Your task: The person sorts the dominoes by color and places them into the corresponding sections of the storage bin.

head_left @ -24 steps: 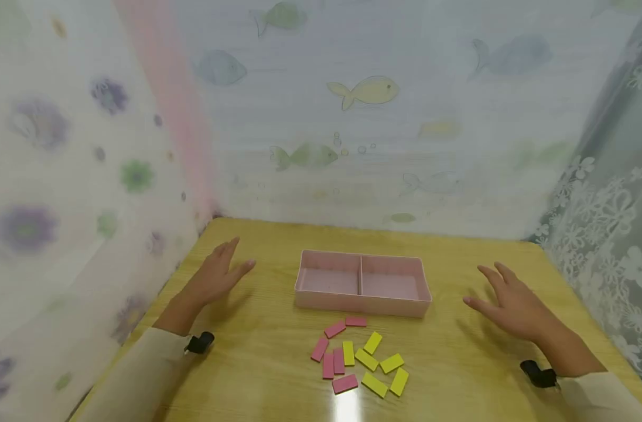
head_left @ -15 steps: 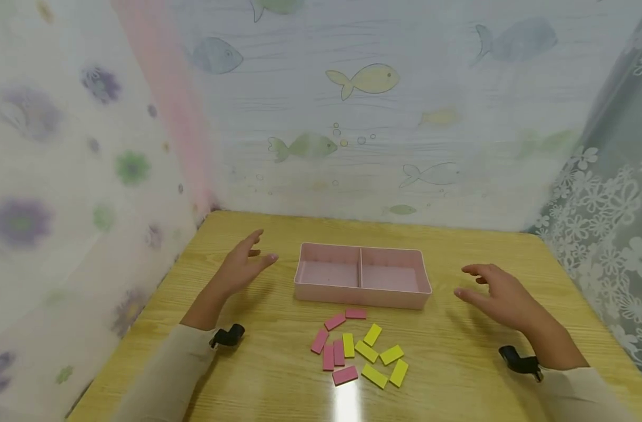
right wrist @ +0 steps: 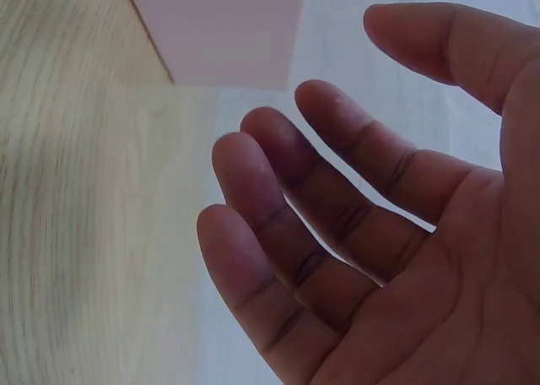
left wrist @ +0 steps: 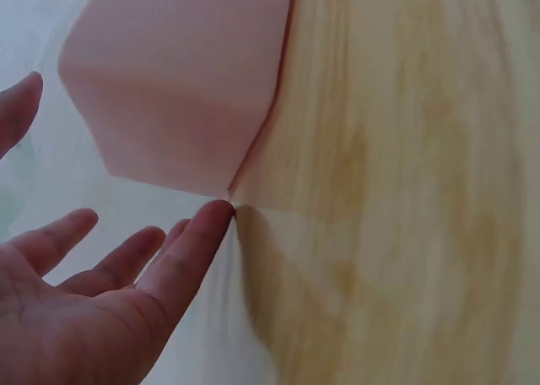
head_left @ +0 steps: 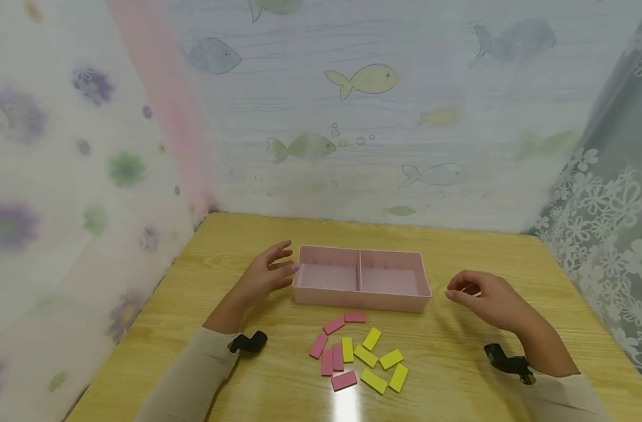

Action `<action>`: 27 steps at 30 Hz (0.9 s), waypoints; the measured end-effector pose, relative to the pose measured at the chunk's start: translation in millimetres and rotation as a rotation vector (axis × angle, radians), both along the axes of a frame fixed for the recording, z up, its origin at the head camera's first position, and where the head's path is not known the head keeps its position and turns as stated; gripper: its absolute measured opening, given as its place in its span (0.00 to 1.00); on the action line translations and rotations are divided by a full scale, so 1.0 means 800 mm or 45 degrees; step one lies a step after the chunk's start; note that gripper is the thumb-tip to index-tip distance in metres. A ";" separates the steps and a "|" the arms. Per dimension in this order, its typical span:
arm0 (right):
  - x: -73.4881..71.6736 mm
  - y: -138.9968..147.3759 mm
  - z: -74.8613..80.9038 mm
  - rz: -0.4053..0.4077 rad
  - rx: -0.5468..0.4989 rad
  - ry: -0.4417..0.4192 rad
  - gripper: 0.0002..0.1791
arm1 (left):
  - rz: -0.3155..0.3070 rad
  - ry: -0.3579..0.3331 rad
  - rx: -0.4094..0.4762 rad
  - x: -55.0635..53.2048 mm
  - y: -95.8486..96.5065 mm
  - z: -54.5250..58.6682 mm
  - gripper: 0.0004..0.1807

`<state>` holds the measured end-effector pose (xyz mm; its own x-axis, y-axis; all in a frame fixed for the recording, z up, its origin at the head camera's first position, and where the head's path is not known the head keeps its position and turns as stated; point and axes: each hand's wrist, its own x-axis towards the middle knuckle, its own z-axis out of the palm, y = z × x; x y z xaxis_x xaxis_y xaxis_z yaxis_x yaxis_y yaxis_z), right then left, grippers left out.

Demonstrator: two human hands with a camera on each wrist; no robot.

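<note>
Both hands have come inward since the earlier head views, the left one further, so the pink two-compartment box [head_left: 361, 300] now sits between them, just beside the left hand [head_left: 260, 278] and a little apart from the right hand [head_left: 492, 296]. The box itself looks unmoved; what the shift means is that its left end is now within the left hand's immediate reach.

The left hand is empty, thumb and fingers spread and lightly bent. The right hand holds nothing either, its fingers loosely curved.

Six pink tiles [head_left: 344, 381] and six yellow tiles [head_left: 374, 381] lie on the wooden table [head_left: 447, 381] between the hands, nearer the person's body than either; neither hand touches them.

The head view makes the right thumb and fingers look almost together, but the right wrist view shows a broad gap between them. The left wrist view, which shows no tiles, brings a left fingertip [left wrist: 218, 212] to the box's lower corner; whether it touches is hard to tell.
</note>
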<state>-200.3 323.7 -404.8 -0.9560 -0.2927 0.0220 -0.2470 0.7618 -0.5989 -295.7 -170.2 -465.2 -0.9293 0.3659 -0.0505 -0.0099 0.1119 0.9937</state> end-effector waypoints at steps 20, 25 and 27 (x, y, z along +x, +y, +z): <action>0.001 -0.006 0.001 0.200 -0.204 -0.083 0.12 | 0.015 -0.169 0.052 -0.003 0.010 -0.012 0.33; 0.006 -0.016 0.000 0.275 -0.234 -0.109 0.13 | 0.001 -0.194 0.030 -0.002 0.010 -0.012 0.33; 0.006 -0.023 0.000 0.309 -0.254 -0.138 0.14 | -0.001 -0.190 0.029 -0.001 0.011 -0.010 0.32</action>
<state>-195.8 305.4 -404.6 -0.8586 -0.5126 0.0036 -0.3337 0.5535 -0.7631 -296.5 -161.6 -473.3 -0.9117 0.3696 -0.1795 -0.1574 0.0895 0.9835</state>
